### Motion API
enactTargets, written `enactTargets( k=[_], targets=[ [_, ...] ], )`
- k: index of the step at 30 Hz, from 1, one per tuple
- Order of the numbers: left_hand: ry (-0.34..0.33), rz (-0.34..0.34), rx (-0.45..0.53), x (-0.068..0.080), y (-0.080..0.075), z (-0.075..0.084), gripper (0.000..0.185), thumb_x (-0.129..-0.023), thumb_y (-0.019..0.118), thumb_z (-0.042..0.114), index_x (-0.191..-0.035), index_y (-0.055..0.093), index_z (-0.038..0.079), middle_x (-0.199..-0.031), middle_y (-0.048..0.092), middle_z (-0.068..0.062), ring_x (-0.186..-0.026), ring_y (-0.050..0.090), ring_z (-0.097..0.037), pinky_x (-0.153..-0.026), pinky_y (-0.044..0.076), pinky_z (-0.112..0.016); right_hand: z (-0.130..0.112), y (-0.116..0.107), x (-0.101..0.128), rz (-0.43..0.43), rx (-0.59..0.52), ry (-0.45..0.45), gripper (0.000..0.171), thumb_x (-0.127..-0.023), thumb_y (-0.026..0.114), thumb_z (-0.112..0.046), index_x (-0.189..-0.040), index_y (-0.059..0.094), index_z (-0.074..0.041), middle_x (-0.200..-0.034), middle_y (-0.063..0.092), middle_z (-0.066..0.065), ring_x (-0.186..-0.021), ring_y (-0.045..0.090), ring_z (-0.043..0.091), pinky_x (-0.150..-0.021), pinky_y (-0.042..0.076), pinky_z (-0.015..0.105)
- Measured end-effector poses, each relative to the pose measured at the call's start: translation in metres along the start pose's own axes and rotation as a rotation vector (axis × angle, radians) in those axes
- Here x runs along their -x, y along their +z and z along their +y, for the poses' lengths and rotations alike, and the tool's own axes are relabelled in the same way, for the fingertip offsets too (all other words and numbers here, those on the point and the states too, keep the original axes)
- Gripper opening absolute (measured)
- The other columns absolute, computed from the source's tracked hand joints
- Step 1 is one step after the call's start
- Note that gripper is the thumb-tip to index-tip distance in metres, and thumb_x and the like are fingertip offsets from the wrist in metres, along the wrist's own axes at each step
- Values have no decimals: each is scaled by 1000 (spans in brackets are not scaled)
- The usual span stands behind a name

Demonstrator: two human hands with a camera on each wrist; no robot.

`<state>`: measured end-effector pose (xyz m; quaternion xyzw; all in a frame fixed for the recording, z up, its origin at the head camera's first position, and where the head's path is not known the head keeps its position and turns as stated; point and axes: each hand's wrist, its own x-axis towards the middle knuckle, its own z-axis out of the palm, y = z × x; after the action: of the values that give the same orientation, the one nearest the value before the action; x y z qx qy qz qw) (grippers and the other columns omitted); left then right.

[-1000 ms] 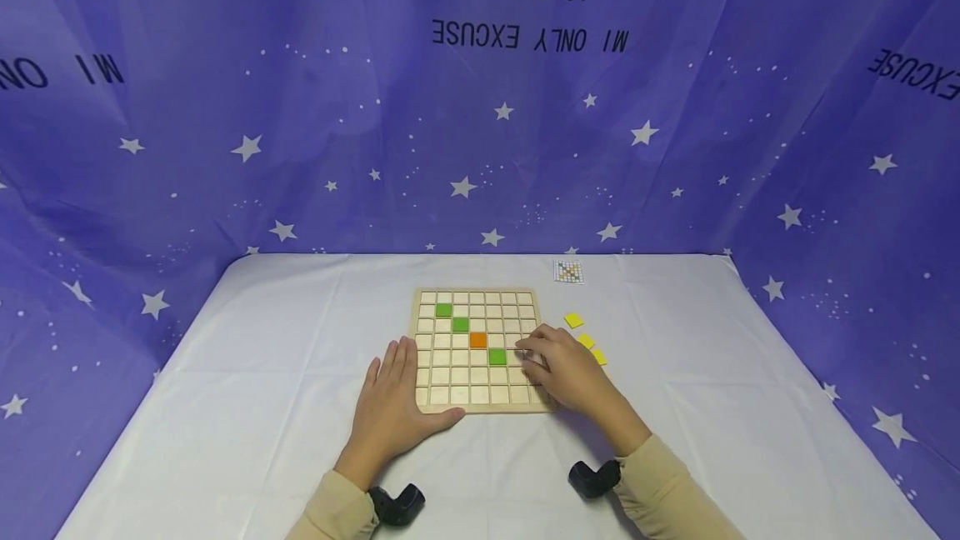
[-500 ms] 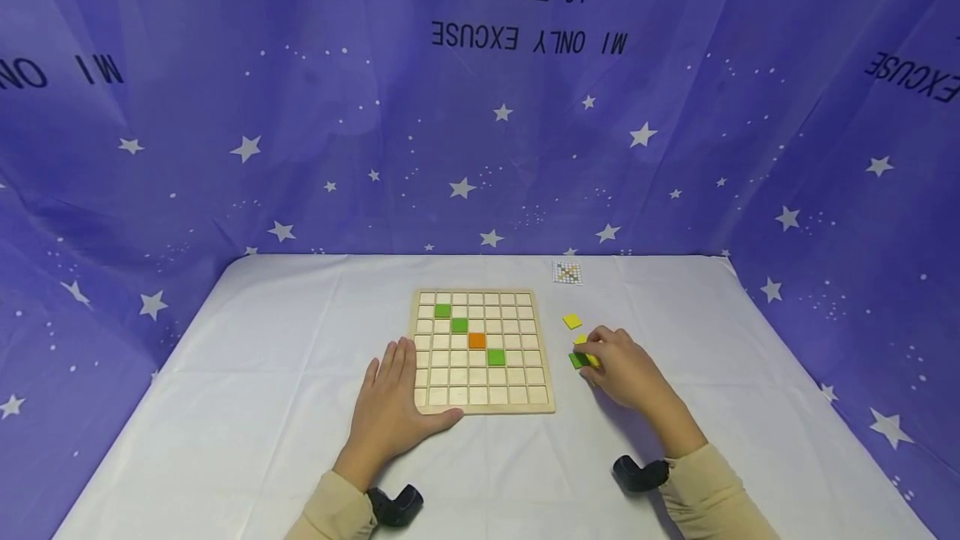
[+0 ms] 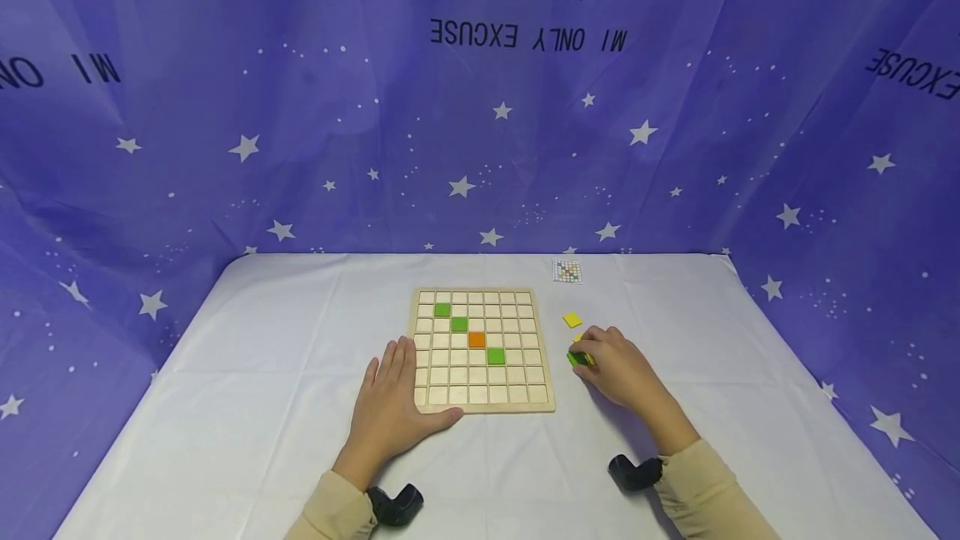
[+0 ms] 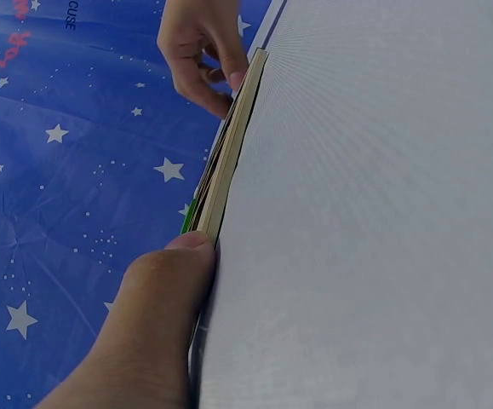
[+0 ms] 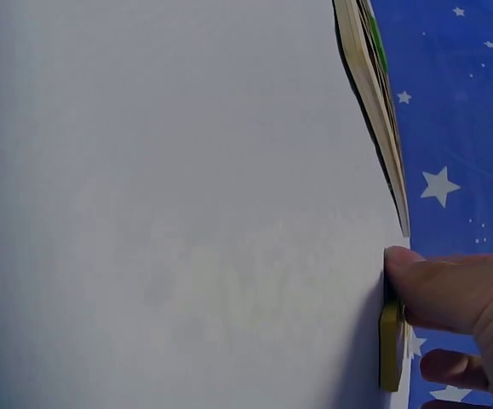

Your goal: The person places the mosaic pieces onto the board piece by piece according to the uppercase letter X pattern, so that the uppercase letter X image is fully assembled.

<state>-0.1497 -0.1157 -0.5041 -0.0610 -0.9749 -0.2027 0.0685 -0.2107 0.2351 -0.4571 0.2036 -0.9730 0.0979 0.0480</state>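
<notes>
A wooden grid board [image 3: 483,408] lies on the white table, with several green tiles [image 3: 496,356] and one orange tile [image 3: 477,340] set diagonally in its cells. My left hand [image 3: 386,407] rests against the board's left side with straight fingers, its thumb along the front edge. To the right of the board, my right hand [image 3: 618,365] pinches a loose green tile [image 3: 576,358] between thumb and fingers, low over the table. A yellow tile [image 5: 391,348] lies right beside that thumb in the right wrist view. The hand partly hides the yellow tiles there.
Another yellow tile [image 3: 572,320] lies farther back. Behind it is a small printed card [image 3: 567,272] with a coloured grid pattern. A purple star-patterned cloth [image 3: 480,148] hangs behind the table [image 3: 262,373] and at its sides.
My right hand has moved from above the board's right part to the loose tiles on the right, where it has taken hold of a green tile. The left hand has stayed put.
</notes>
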Motion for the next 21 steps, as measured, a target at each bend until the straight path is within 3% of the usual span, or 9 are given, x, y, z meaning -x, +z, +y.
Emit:
enactTargets(
  k=[6, 12, 21],
  targets=[
    [6, 5, -7, 0, 0, 0, 133, -66, 60, 87, -157, 20, -2, -164, 23, -19, -153, 19, -35, -124, 16, -54, -4, 7, -4, 21, 41, -15, 23, -88, 75, -31, -101, 71, -12, -97, 66, -1, -88, 55, 19, -74, 49, 36],
    [8, 5, -3, 0, -1, 0, 134, -66, 61, 87, -157, 20, -2, -164, 23, -19, -153, 19, -36, -124, 16, -55, -18, 9, -6, 32, -44, -8, 26, -91, 71, -34, -105, 66, -12, -100, 66, -1, -92, 56, 18, -79, 49, 38],
    [-2, -16, -1, 0, 0, -1, 135, -66, 59, 89, -157, 17, -1, -165, 18, -17, -155, 16, -33, -125, 13, -54, -53, 9, -10, 3, -114, -103, 27, -90, 73, -37, -106, 70, -16, -100, 68, -7, -94, 59, 13, -85, 52, 36]
  ],
)
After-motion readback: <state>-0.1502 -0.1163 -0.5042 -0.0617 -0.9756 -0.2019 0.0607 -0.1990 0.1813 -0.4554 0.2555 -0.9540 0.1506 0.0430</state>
